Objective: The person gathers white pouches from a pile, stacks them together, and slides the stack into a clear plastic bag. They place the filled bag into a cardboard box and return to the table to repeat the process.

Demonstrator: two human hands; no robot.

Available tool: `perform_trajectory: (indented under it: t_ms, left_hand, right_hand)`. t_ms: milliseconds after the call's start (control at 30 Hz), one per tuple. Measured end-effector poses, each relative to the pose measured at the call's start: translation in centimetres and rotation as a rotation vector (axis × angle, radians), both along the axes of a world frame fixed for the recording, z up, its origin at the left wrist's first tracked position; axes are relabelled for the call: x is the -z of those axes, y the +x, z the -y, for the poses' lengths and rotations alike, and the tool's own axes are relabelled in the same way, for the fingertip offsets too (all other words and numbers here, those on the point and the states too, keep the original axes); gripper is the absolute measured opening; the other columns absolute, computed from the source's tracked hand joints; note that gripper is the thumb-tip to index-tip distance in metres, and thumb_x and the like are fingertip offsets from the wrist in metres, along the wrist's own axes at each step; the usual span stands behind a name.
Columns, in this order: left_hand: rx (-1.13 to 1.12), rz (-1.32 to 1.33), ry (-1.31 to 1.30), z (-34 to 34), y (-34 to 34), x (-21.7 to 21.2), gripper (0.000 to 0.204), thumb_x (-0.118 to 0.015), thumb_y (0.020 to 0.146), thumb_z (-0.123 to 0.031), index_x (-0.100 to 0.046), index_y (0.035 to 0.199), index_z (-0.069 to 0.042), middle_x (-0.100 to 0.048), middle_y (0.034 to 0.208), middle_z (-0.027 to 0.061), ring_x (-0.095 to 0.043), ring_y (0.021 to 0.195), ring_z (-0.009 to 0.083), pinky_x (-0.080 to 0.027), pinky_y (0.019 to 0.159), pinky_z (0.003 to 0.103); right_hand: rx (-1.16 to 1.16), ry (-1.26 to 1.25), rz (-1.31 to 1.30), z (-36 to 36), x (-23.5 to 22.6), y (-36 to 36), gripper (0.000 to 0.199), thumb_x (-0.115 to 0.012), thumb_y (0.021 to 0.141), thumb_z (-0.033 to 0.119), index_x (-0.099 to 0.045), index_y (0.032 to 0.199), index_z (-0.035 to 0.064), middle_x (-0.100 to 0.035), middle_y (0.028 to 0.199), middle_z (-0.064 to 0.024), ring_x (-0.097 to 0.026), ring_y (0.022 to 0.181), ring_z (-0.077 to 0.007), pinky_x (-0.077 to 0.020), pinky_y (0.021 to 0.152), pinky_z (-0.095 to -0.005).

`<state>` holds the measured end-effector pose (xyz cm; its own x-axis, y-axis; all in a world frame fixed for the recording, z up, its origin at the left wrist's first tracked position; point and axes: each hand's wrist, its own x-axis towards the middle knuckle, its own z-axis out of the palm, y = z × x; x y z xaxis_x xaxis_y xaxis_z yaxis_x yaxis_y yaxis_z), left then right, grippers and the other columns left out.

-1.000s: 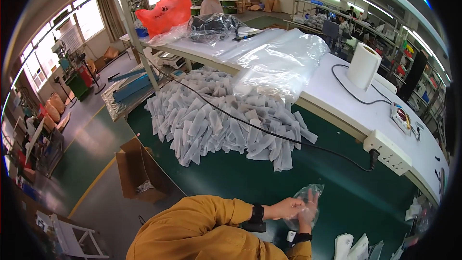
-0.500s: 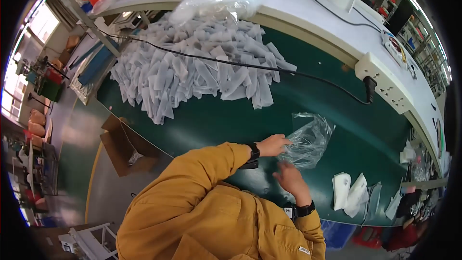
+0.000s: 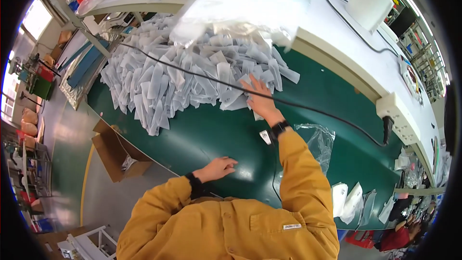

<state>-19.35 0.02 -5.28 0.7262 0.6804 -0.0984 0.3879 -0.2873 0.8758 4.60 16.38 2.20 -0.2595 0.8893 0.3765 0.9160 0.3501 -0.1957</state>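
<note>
1. The right hand [image 3: 264, 106] has its fingers spread apart at the near edge of the pile [image 3: 159, 86], toward its right end. Whether the fingertips touch a pouch, I cannot tell.
2. The pile of frosted pouches lies mostly to the left of those fingers and beyond them, with a few pouches to their right.
3. The left hand [image 3: 217, 167] has its fingers loosely bent and close together, nothing seen in them, over the green table [image 3: 187, 137]. I cannot tell whether they touch it.
4. The clear bag [image 3: 321, 147] lies crumpled on the table, behind and to the right of the right fingers, partly hidden by the sleeve [image 3: 308, 178].
5. A black cable [image 3: 313, 110] passes in front of the right hand, just behind its fingers, and runs right to a white power strip [image 3: 399, 115].
6. A small white block [image 3: 265, 137] sits beside the right wrist.
7. White packets [image 3: 352, 203] lie well to the right of the left fingers.
8. An open carton [image 3: 113, 154] stands well to their left.
</note>
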Motion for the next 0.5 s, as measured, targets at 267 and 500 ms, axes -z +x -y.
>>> perform_trajectory:
  t_ms: [267,500]
  left_hand:
    - [-0.088,-0.035,0.057,-1.4,-6.0,0.9,0.027,-0.063,0.087,-0.017,-0.063,0.111,-0.003,-0.068,0.096,0.0131,-0.067,0.086,0.025,-0.052,0.075,0.033]
    - [-0.032,0.021,0.052,-5.8,-6.5,0.2,0.029,-0.068,0.083,-0.009,-0.064,0.11,-0.002,-0.066,0.095,0.0142,-0.067,0.083,0.0229,-0.054,0.07,0.031]
  right_hand:
    - [0.038,-0.081,-0.016,-2.7,8.9,-2.8,0.046,-0.053,0.077,0.008,-0.055,0.123,0.0139,-0.055,0.114,-0.0182,-0.054,0.1,-0.0386,-0.0426,0.081,-0.0483]
    - [0.073,-0.027,0.042,2.4,7.0,-4.4,0.04,-0.056,0.075,0.008,-0.057,0.115,0.0098,-0.059,0.1,-0.0153,-0.055,0.098,-0.0357,-0.0425,0.081,-0.0474]
